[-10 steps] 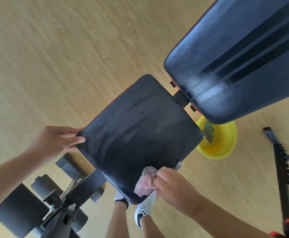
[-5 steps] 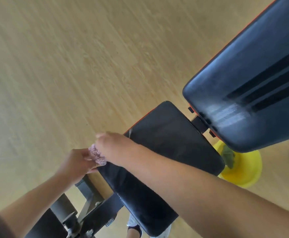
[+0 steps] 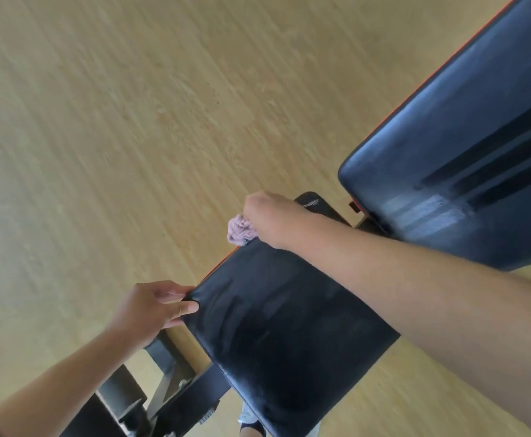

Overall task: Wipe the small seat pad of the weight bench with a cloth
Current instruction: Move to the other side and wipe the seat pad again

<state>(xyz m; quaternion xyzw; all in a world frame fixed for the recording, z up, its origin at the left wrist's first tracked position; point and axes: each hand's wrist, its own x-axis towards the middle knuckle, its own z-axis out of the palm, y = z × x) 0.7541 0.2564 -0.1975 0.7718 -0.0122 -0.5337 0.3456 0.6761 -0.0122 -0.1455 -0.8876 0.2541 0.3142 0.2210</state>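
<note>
The small black seat pad [image 3: 276, 329] of the weight bench fills the lower middle of the view, with faint smear marks on it. My right hand [image 3: 270, 216] reaches across it and is shut on a bunched pink cloth [image 3: 239, 231], which presses on the pad's far left edge near the back corner. My left hand [image 3: 153, 307] grips the pad's near left corner, thumb on top and fingers under the edge. My right forearm hides the pad's right side.
The large black back pad [image 3: 465, 171] rises at the upper right, close behind the seat. Black frame bars and a bolt [image 3: 166, 386] sit below my left hand. A shoe [image 3: 251, 421] shows under the seat. Wooden floor [image 3: 116, 121] lies to the left.
My right hand has carried the cloth from the seat's near right corner to its left edge, then back along that edge toward the back pad. My left hand stays at its corner.
</note>
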